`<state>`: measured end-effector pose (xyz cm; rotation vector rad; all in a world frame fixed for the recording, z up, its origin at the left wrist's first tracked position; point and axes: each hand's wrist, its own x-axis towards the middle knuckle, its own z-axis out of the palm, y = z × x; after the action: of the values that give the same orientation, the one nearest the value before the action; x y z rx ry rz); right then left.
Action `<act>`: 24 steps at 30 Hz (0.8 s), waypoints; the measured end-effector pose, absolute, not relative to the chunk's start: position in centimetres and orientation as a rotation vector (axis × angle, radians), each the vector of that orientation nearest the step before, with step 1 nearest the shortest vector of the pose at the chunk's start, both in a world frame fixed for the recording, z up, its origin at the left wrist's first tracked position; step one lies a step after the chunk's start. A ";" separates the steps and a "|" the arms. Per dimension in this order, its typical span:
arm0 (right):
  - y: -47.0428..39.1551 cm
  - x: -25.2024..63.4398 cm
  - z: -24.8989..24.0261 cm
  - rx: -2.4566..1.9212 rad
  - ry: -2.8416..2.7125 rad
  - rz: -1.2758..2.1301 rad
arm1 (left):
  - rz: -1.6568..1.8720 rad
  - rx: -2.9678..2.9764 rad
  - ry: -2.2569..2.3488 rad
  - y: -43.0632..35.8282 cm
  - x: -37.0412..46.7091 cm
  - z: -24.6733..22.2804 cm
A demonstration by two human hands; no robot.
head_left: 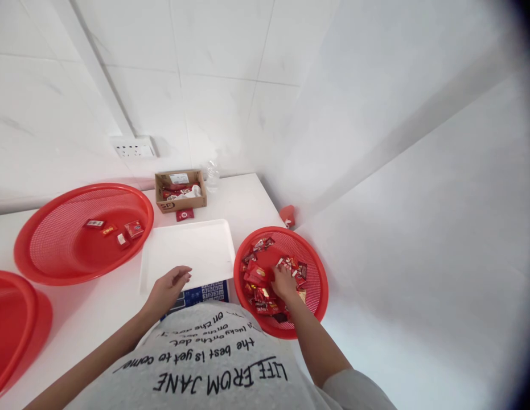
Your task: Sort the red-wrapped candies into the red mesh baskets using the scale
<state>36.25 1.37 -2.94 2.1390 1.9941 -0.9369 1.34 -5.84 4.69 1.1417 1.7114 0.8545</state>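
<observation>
Your right hand (pixel 285 283) is down among the small packets (pixel 257 274) in the red basket (pixel 324 285), lower right of centre; whether its grip holds one, I cannot tell. Your left hand (pixel 169 286) is at the white tray (pixel 188 245), its grip loosely curled, partly open. Farther out on the counter (pixel 243 199), a cardboard box (pixel 183 203) stands above the tray, and a wide basket (pixel 55 245) lies at the left of the frame.

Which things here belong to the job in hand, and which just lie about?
Likely in the job:
right hand, among wrapped packets
red basket holding those packets
left hand, near the white tray
blue keypad by the tray

Probably just lying about:
cardboard box
loose red packet
clear plastic
</observation>
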 end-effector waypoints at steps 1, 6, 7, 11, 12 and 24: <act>1.3 36.5 -2.9 2.174 1.947 -0.862 | 0.853 1.146 1.710 -5.9 1.4 4.7; 1.2 37.6 -3.0 2.280 1.758 -0.688 | 0.829 1.178 1.712 -5.9 1.5 4.3; 1.2 37.8 -3.0 2.299 1.775 -0.687 | 0.826 1.182 1.711 -5.9 1.6 4.2; 1.9 38.6 -3.3 2.381 1.898 -0.736 | 0.828 1.193 1.705 -6.0 1.6 4.2; 2.1 38.7 -3.2 2.402 1.946 -0.791 | 0.827 1.196 1.705 -6.0 1.6 4.2; 2.8 36.3 -0.7 2.888 1.460 -2.197 | 0.788 1.189 1.682 -6.5 1.3 4.6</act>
<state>36.26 2.78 -0.68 2.8875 1.4602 -2.1970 1.29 -6.49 4.56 1.1891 1.6819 0.7881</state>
